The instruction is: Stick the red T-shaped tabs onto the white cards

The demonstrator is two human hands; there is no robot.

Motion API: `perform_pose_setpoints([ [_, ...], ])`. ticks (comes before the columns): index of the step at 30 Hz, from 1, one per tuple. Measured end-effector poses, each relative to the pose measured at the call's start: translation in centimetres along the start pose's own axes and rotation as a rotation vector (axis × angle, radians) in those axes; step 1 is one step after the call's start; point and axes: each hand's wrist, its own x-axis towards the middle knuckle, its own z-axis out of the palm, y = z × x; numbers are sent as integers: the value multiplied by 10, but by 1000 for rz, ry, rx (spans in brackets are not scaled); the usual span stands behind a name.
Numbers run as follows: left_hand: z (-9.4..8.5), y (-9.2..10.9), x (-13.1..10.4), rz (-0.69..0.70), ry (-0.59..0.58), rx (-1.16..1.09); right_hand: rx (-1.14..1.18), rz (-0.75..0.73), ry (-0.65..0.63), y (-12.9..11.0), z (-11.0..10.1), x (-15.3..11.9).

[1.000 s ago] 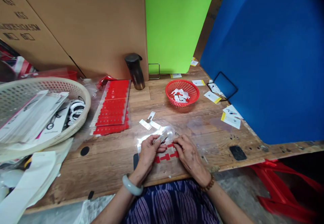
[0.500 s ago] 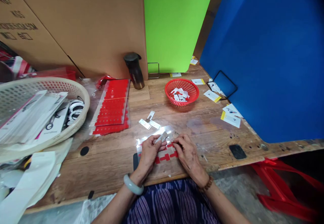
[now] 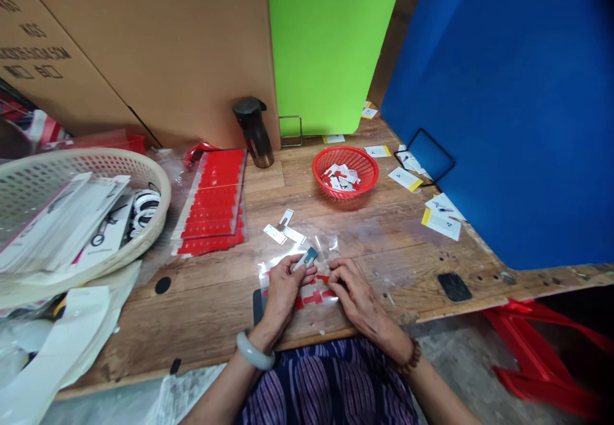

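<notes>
My left hand (image 3: 286, 284) is closed on a small pale tag (image 3: 305, 258) with a dark end, tilted up between thumb and fingers. Beneath both hands lies a clear plastic sheet bearing red stickers (image 3: 314, 297). At its right side, my right hand (image 3: 354, 289) has thumb and forefinger pinched at a red sticker (image 3: 323, 278), whose edge seems lifted from the sheet. Just beyond the sheet, a few small white tags (image 3: 275, 233) overlap on the table.
A red basket (image 3: 369, 189) holds more tags. Red sticker sheets (image 3: 211, 194) are stacked left of centre, below a dark flask (image 3: 256, 134). A large pale basket (image 3: 160, 220) with cards stands at far left. Cards (image 3: 405, 178) lie along the blue panel (image 3: 508, 124).
The tag in my left hand has turned slightly, its end now looking darker. My right hand has shifted a little right, and the red sticker at its fingertips looks more raised.
</notes>
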Motion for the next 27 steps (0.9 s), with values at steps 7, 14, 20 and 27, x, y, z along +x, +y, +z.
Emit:
perform_pose_setpoints([
  [7, -5, 7, 1, -71, -30, -32, 265, 103, 85, -5, -10, 3],
  [14, -5, 29, -22, -256, -158, -41, 335, 269, 237, -17, -10, 13],
  [20, -3, 38, -38, -275, -187, -24, 296, 236, 191, -28, -7, 16],
  [27, 1, 39, -41, -284, -183, -20, 312, 196, 199, -26, -1, 15],
])
